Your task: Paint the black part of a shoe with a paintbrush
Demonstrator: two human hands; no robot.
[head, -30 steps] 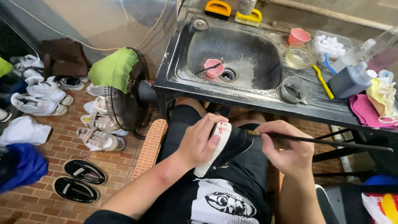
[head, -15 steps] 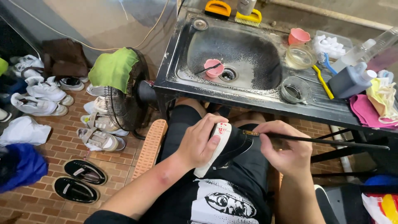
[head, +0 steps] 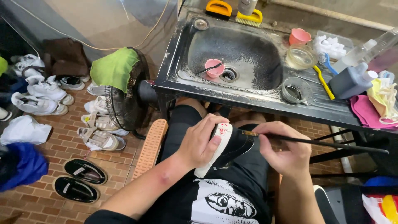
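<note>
Not much has moved since a sec ago tbh: the brush tip has crept a bit along the shoe's side, and both hands sit basically where they were.

Left hand (head: 202, 141) is wrapped around the shoe (head: 224, 145), a black sneaker w/ a white sole edge and heel, held on its side over the person's lap just below the sink's front edge. Thumb lies across the white sole, fingers curl behind it. Right hand (head: 286, 147) is closed in a pinch on a long thin paintbrush (head: 315, 142); bristle end touches the shoe's dark upper, and the handle sticks way out to the right.

Handling-wise, imo: the shoe looks light, upper soft-ish, sole stiff, so gripping by the sole/heel like this is the solid spot and keeps fingers off the painted bit. The brush is light and skinny, easy to wobble, so holding it nearer the bristles gives more control.

Further out: black metal sink (head: 174, 79) w/ a pink cup (head: 214, 67) by the drain, scrub brushes at the back, a glass bowl (head: 300, 57), a blue bottle (head: 350, 81) and rags on the right. On the left, a fan (head: 124, 103) w/ a green cloth over it, plus lots of shoes on the brick floor.
</note>
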